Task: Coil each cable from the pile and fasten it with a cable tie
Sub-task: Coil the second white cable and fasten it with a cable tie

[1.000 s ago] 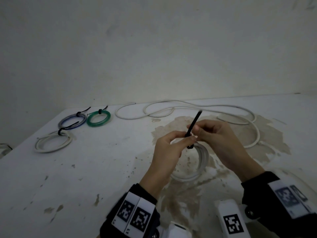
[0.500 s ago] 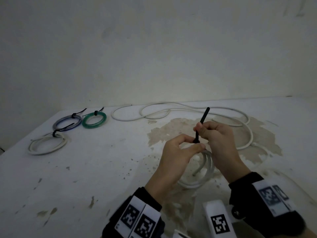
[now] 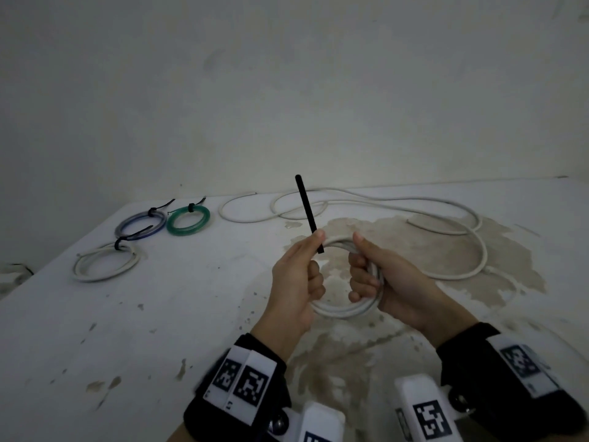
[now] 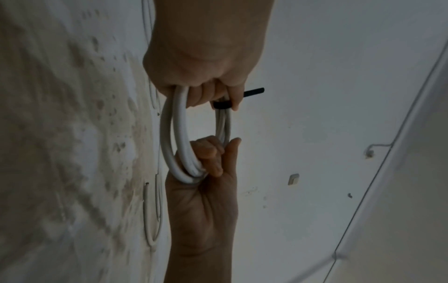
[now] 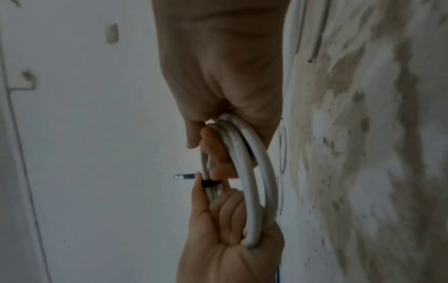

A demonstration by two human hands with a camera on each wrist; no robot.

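Left hand point(image 3: 294, 283) pinches the black cable tie point(image 3: 307, 212) at twelve o'clock on the white coil point(image 3: 345, 311); right hand point(image 3: 390, 282) grips the coil

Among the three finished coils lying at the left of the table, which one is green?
The green coil, farthest right of the three and nearest the loose white cable. The blue-grey coil lies beside it, and the white coil lies nearest the camera.
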